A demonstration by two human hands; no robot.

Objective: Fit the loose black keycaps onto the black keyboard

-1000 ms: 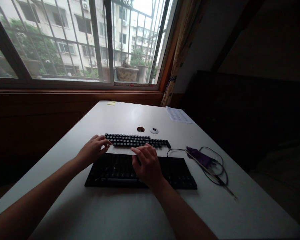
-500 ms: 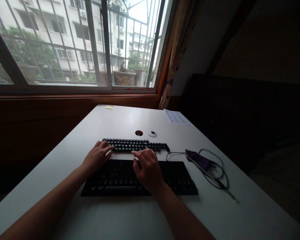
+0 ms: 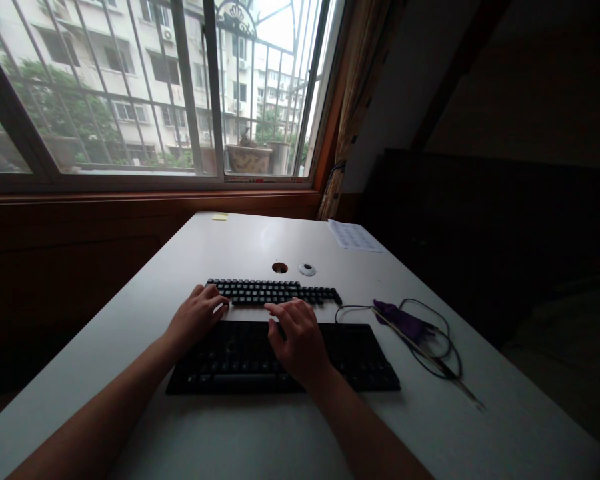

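Two black keyboards lie on a white desk (image 3: pixel 260 440). The smaller far keyboard (image 3: pixel 280 292) lies just behind the larger near keyboard (image 3: pixel 350 363). My left hand (image 3: pixel 197 315) rests at the left end of the far keyboard, fingers curled loosely with the tips touching its edge. My right hand (image 3: pixel 297 337) lies over the middle of the near keyboard, fingers stretched forward toward the front edge of the far keyboard. Neither hand holds anything.
A black cable (image 3: pixel 430 347) with a purple object (image 3: pixel 405 321) and a thin stick lies right of the keyboards. A cable hole (image 3: pixel 280 268) and its white cap (image 3: pixel 307 269) sit behind them. A paper sheet (image 3: pixel 354 235) and a yellow note (image 3: pixel 220 217) lie near the window.
Both hands moved slightly forward onto the far keyboard's near edge. The view shifted a little; the keyboards stay where they were.
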